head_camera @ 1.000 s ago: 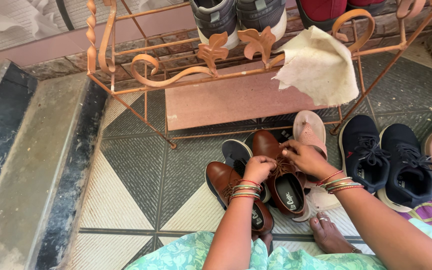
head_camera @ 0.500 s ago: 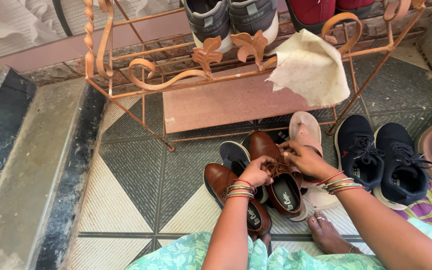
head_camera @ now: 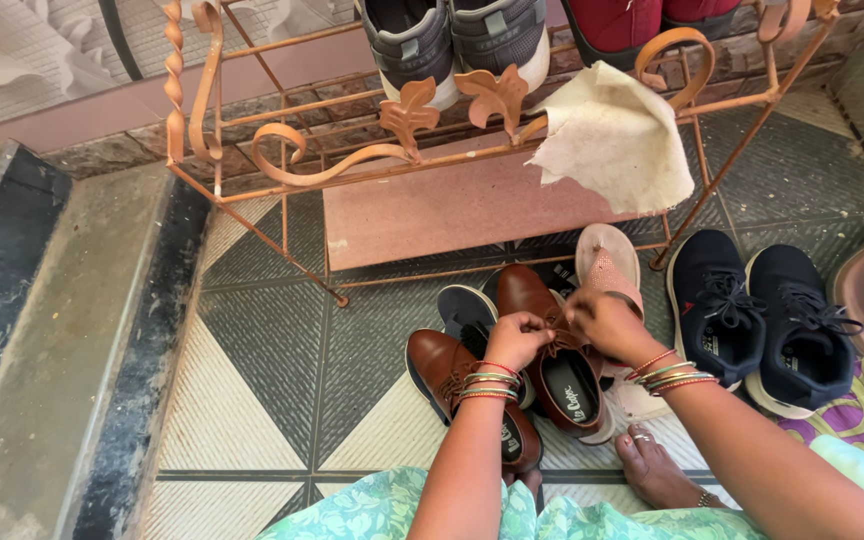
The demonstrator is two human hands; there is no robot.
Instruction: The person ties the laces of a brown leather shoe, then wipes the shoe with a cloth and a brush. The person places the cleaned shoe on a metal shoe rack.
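Head view: both hands, left [head_camera: 518,338] and right [head_camera: 607,322], have drawn closer, fingers pinching the brown shoe's [head_camera: 552,350] laces, knot tightening.

- Left hand [head_camera: 518,338]: bare, no rings visible; wrist carries a stack of thin bangles [head_camera: 488,381], red outermost, green and gold-toned between.
- Right hand [head_camera: 607,322]: bare; wrist carries a matching bangle stack [head_camera: 670,371], red, green, pale metallic.
- Forearms uncovered, no sleeves in view.
- Garment [head_camera: 392,508] over lap: light mint-green fabric, white floral-type print; same fabric at lower right edge.
- Bare foot [head_camera: 655,464]: silver-coloured toe ring on one toe; thin anklet at ankle.
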